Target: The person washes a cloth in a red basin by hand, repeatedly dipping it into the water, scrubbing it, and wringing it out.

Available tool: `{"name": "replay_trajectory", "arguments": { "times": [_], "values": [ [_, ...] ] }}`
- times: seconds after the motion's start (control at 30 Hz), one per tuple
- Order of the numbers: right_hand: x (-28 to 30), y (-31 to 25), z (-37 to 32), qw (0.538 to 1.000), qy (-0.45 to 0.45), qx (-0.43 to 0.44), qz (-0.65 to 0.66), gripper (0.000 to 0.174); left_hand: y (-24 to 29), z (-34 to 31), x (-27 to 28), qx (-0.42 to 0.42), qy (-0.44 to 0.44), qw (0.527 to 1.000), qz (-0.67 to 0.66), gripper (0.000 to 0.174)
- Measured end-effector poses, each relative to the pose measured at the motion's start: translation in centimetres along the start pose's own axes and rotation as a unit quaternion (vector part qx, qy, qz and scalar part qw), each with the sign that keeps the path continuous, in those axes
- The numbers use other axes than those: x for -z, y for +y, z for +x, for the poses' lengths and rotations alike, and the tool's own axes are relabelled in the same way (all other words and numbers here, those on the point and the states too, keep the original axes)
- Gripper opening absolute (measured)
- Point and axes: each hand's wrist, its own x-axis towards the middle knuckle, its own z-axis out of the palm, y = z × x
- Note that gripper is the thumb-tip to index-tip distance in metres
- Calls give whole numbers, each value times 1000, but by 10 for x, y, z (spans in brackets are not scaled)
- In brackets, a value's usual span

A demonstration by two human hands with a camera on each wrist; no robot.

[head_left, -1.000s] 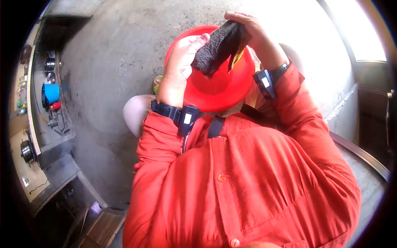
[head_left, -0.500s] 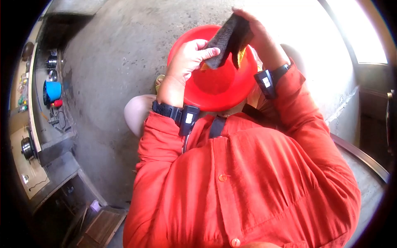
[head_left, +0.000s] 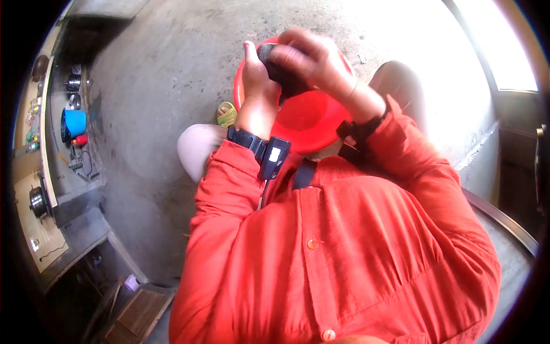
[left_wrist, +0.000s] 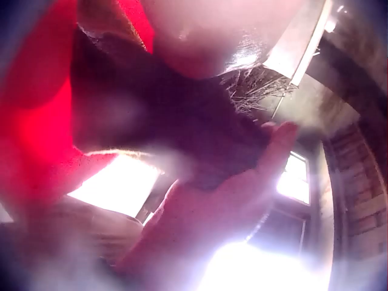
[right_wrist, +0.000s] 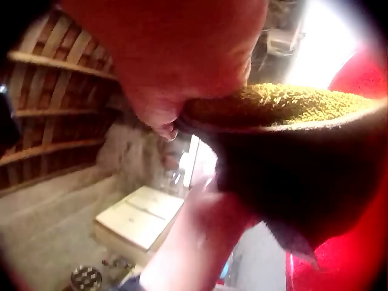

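A two-sided cloth, dark grey outside [head_left: 293, 86] with a yellow looped pile inside [right_wrist: 303, 103], is folded between both hands above a red plastic basin [head_left: 306, 137]. My left hand [head_left: 260, 83] holds it from the left, thumb pointing up and the other fingers hidden behind the cloth in the head view. My right hand [head_left: 318, 63], slightly blurred, reaches over from the right with curled fingers gripping the cloth's upper part. In the right wrist view the right hand [right_wrist: 188, 54] is at the fold's edge, and the left hand [right_wrist: 209, 218] is below.
The basin stands on a grey concrete floor [head_left: 154, 160] between the person's knees. A slippered foot [head_left: 226, 114] is beside it. Along the left are a shelf with a blue bucket [head_left: 74, 123], a dark pot [head_left: 39, 202] and a wooden box [head_left: 137, 312].
My right hand has come left and down over the cloth, its wrist turning inward. The left hand has turned with its thumb up, and the cloth is now more bunched and farther left.
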Motion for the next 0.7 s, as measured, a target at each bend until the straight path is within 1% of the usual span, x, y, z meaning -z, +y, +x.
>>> {"name": "replay_trajectory", "arguments": {
  "times": [0.03, 0.07, 0.1, 0.13, 0.2, 0.23, 0.27, 0.3, 0.33, 0.37, 0.4, 0.43, 0.5, 0.53, 0.57, 0.6, 0.63, 0.67, 0.7],
  "values": [
    [-12, 0, -6, 988, -32, 139, -59, 19, -6, 1, 19, 9, -73, 997, 0, 54],
    [-17, -8, -12, 966, -91, 187, -154, 18, -20, 17, 41, 30, -173, 978, -112, 49],
    [-19, -13, -17, 930, -148, 231, -245, 17, -33, 33, 63, 71, -266, 937, -214, 46],
    [-30, -8, -21, 907, -133, 234, -325, 13, -33, 31, 55, 62, -224, 954, -188, 43],
    [-34, 26, -12, 888, -116, 155, -418, 13, -41, 25, 39, 40, -138, 980, -139, 36],
    [-27, 36, 1, 902, -110, 107, -404, 13, -45, 24, 30, 28, -96, 989, -112, 33],
    [-28, 68, 10, 841, -78, 158, -511, 15, -48, 24, 22, 17, -56, 995, -83, 30],
    [-25, 66, 13, 917, 8, 107, -383, 16, -46, 25, 18, 6, -17, 999, -51, 27],
    [-26, 63, 12, 889, -14, 132, -438, 17, -43, 26, 18, 11, -5, 997, -72, 30],
    [-28, 47, 7, 857, -41, 156, -490, 18, -37, 12, 16, -18, 19, 1000, -10, 31],
    [-28, 19, 1, 880, -43, 159, -447, 19, -37, 9, 15, -10, 14, 1000, -20, 31],
    [-35, 22, -8, 878, -61, 218, -422, 18, -38, 6, 15, -2, 8, 999, -31, 31],
    [-39, 12, -17, 910, -61, 229, -339, 16, -37, 1, 15, 11, -2, 999, -47, 30],
    [-40, 22, -13, 925, -75, 117, -352, 13, -36, -1, 17, 19, -7, 998, -54, 29],
    [-37, 22, 3, 887, -161, -26, -431, 15, -35, -1, 17, 26, -14, 998, -61, 29],
    [-33, 50, 10, 935, -94, -60, -338, 20, -40, 14, 24, 40, -69, 997, 17, 37],
    [-23, 77, 14, 966, -23, -93, -238, 24, -34, 9, 8, 39, -13, 998, 48, 37],
    [-12, 86, 16, 977, -21, -186, -101, 28, -29, 4, -7, 41, 43, 995, 78, 38],
    [-2, 92, 15, 961, -19, -272, 41, 32, -30, 12, -8, 45, 50, 995, 70, 39]
  ]
}}
